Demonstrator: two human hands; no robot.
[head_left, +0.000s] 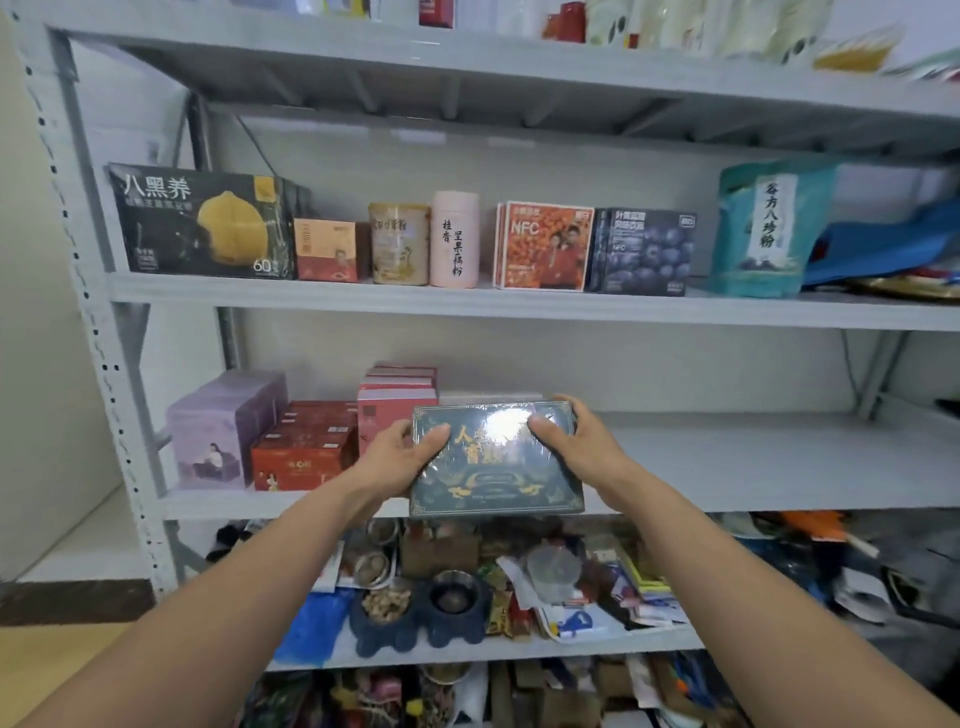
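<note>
Dark green with gold print, the box (496, 460) is gripped at both ends, left hand (397, 457) and right hand (576, 441) curled round its edges, thumbs on the glossy face, just above the shelf (753, 457), beside red boxes (304, 447).

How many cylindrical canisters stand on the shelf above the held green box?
2. The gold-patterned canister stands just left of the pink canister, between the small red box and the orange NFC box. More may hide behind the boxes.
</note>
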